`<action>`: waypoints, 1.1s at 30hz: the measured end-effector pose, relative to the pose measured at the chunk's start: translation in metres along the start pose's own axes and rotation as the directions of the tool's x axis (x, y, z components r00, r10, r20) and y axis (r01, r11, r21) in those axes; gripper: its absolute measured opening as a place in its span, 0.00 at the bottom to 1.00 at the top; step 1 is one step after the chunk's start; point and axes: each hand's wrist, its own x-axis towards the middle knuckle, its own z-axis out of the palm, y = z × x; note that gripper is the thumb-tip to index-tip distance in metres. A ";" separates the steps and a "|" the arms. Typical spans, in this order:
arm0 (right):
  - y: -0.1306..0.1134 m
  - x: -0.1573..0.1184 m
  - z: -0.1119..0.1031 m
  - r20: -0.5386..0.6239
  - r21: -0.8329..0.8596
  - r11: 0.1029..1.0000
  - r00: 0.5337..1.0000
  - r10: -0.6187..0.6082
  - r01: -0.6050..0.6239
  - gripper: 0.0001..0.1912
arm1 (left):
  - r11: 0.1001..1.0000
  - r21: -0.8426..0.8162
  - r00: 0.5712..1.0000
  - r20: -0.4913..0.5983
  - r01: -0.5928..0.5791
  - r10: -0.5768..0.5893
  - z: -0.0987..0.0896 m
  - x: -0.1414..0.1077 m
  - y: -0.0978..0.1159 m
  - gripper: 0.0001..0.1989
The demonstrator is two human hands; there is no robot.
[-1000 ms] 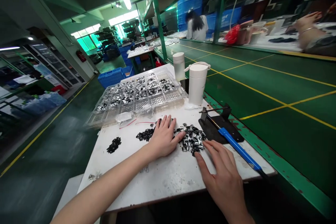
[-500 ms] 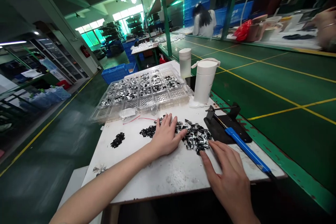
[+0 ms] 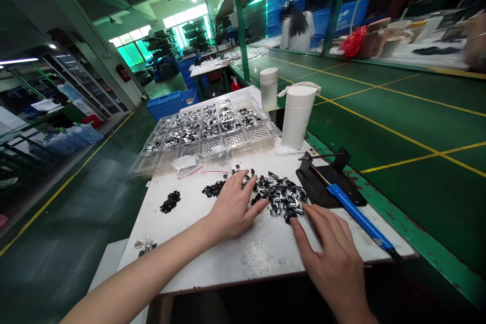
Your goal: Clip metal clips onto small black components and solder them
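Note:
A loose pile of small black-and-silver parts [image 3: 283, 196] lies on the white tabletop [image 3: 212, 263]. My left hand [image 3: 235, 205], palm down with its fingers spread, rests at the pile's left side and hides some of the pieces. At the near right edge of the pile is my right hand [image 3: 330, 248], its thumb and forefinger apart and touching or almost touching the parts. I see nothing held in either hand. Left of my left hand is a smaller cluster of black parts [image 3: 212, 189], and farther left another black cluster [image 3: 170, 202].
Behind the piles stands a clear compartment tray [image 3: 235, 140] with many metal parts. A white tumbler [image 3: 296, 119] and a second bottle [image 3: 269, 88] are beside it. To the right, a blue-handled soldering iron [image 3: 357, 215] leans on a black stand [image 3: 315, 190]. A person [image 3: 296, 28] sits beyond.
My left hand has drawn back slightly toward me and left, uncovering more parts at the pile's far left side. My right hand has hardly moved.

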 end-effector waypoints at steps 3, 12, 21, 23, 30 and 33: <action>-0.001 0.000 0.000 -0.005 -0.005 1.000 1.000 -0.004 0.004 0.15 | 0.999 0.026 0.999 0.021 0.034 -0.035 -0.003 -0.005 -0.011 0.35; 0.000 -0.001 0.002 0.012 -0.021 1.000 1.000 -0.012 0.013 0.14 | 0.997 0.003 0.997 0.024 0.077 -0.077 0.006 0.011 -0.023 0.39; 0.000 -0.001 0.001 0.008 -0.029 0.999 1.000 -0.024 0.024 0.14 | 0.997 0.062 0.997 0.059 0.043 -0.047 0.007 0.040 -0.017 0.43; 0.001 -0.001 0.001 0.009 -0.028 0.999 0.999 -0.035 0.035 0.14 | 0.998 0.054 0.997 0.068 0.040 -0.044 0.011 0.046 -0.016 0.44; 0.000 -0.001 0.001 0.014 -0.037 0.999 0.999 -0.037 0.037 0.14 | 0.995 0.000 0.991 0.089 0.104 -0.104 0.023 0.061 -0.013 0.47; 0.000 -0.001 0.000 0.018 -0.035 0.999 0.999 -0.039 0.040 0.14 | 0.994 -0.027 0.991 0.079 0.106 -0.104 0.026 0.059 -0.007 0.45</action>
